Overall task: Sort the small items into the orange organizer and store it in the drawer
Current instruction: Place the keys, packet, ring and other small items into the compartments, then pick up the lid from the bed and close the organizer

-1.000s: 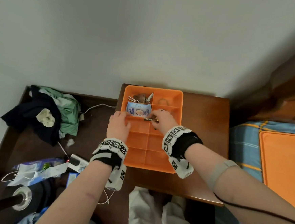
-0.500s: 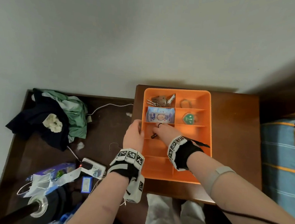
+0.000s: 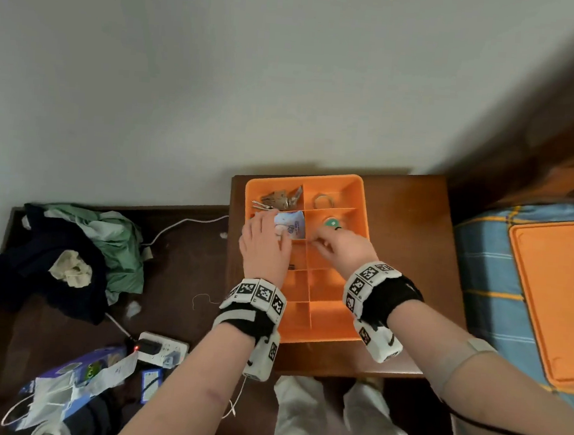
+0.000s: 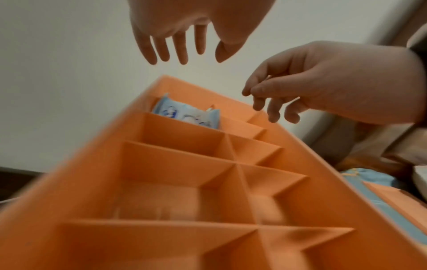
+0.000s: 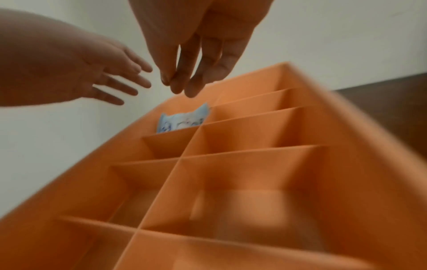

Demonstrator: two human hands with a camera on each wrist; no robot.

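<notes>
Overhead: left hand [image 3: 265, 246] fingers spread above orange organizer [image 3: 365, 203]; right hand [image 3: 345, 247] fingers seemingly pinched together, nothing visible between.

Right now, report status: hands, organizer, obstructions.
Left hand open, right hand fingers loosely curled, both over the orange organizer. Organizer on the nightstand, not stored. Nothing seen blocking.

left hand [image 4: 184, 23] fingers straight | orange organizer [image 4: 180, 182] | blue packet [image 4: 187, 115] inside

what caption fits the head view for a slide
Both hands, left hand and right hand, over the orange organizer on a wooden nightstand.
</notes>
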